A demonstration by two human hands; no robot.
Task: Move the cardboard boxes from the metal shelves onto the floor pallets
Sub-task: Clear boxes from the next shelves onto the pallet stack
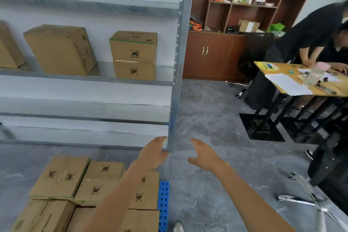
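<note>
1. Two bare hands reach forward, low in view. The left hand [152, 153] has straight fingers, its grip open and empty. Its fingertips are at the foot of the metal shelf upright [176, 81]; whether they touch it cannot be told.
2. The right hand [204, 153] has spread, relaxed fingers, its grip open and empty. It is over the grey floor [207, 109], just right of the upright.
3. The middle shelf [84, 78] carries cardboard boxes. A stack of two boxes [134, 52] stands at its right end. A larger tilted box [60, 49] sits to the left of the stack, apart from it. A partial box [9, 51] is cut off by the left edge.
4. The blue pallet [163, 203] lies on the floor at lower left. The pallet boxes [62, 177] are packed side by side on it, partly hidden by the left forearm.
5. At right are a brown wooden cabinet [212, 54] and a wooden surface [278, 70] with papers [288, 83]. A person in black [310, 30] leans over the surface.
</note>
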